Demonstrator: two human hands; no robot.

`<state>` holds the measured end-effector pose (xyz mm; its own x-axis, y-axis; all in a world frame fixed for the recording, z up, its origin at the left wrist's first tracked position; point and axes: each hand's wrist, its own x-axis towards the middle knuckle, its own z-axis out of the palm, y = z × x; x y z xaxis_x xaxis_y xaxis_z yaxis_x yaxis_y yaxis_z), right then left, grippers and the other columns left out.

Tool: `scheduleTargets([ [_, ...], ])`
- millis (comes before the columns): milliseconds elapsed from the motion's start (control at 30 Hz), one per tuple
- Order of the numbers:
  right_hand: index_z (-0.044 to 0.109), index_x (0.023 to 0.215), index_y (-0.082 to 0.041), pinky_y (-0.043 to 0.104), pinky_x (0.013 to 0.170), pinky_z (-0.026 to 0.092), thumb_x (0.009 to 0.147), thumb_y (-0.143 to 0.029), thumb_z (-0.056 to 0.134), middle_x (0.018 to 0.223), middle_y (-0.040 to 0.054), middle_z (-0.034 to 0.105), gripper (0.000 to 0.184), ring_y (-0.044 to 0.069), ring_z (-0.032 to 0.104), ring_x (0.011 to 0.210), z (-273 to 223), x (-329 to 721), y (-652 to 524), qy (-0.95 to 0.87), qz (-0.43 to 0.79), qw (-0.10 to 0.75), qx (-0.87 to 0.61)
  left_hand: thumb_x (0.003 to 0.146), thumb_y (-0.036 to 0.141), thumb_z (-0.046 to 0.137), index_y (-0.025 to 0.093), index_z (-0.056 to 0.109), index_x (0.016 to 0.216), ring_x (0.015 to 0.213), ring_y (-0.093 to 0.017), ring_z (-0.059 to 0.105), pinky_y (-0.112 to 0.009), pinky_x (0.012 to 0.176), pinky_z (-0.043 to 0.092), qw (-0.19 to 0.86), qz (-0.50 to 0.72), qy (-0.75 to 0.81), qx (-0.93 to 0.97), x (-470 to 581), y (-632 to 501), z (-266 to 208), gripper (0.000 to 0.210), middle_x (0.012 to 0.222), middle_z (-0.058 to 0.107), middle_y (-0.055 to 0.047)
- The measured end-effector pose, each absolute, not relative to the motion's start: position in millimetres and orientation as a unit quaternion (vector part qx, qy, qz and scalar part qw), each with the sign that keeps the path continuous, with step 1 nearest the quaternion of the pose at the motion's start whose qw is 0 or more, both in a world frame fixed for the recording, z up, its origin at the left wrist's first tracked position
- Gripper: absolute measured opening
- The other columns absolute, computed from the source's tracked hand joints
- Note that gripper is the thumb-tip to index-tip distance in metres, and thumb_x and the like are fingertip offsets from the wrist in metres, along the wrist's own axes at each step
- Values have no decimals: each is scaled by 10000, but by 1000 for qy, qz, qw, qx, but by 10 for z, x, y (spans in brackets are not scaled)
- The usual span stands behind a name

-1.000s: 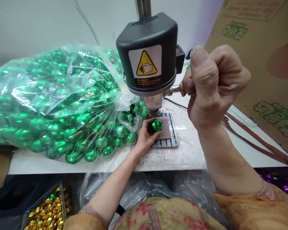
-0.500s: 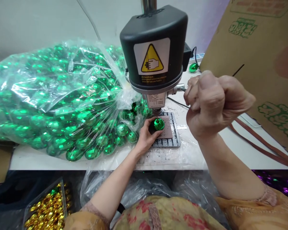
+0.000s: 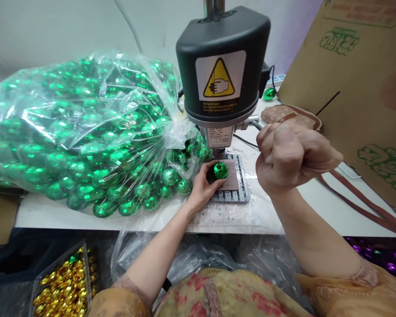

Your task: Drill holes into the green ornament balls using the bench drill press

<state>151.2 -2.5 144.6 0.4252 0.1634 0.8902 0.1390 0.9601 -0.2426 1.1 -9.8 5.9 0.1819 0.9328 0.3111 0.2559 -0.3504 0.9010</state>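
A shiny green faceted ball (image 3: 221, 171) rests on a flat board (image 3: 231, 182) over the slotted metal base (image 3: 243, 193) of a bench drill press (image 3: 222, 66). My left hand (image 3: 206, 185) pinches the ball from its left side, thumb in front and fingers behind. The drill bit meets the top of the ball, where a dark hole shows. My right hand (image 3: 284, 154) is wrapped round the feed lever (image 3: 256, 125) at the press's right side; most of the lever is hidden in the fist.
A large clear bag (image 3: 86, 132) of green balls fills the table's left. A cardboard box (image 3: 359, 88) and brown bag (image 3: 288, 115) with a strap stand right. One green ball (image 3: 269, 93) lies behind. Below left sits a bin of gold balls (image 3: 61, 286). Dark shavings litter the base.
My right hand has come down with the lever, uncovering the brown bag behind it. The drill bit now reaches into the ball's top. My left hand still holds the ball; the view has shifted slightly.
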Motion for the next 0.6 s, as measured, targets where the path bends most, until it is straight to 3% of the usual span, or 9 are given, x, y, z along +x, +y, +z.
scheduleTargets([
  [600, 177, 563, -178, 260, 418, 295, 845, -129, 568, 475, -70, 246, 485, 31, 259, 383, 1227, 1579, 20, -579, -41, 809, -93, 781, 322, 795, 207, 537, 1256, 1185, -253, 627, -403, 1035, 493, 371, 464, 439, 674, 15, -107, 61, 553, 1233, 658, -85],
])
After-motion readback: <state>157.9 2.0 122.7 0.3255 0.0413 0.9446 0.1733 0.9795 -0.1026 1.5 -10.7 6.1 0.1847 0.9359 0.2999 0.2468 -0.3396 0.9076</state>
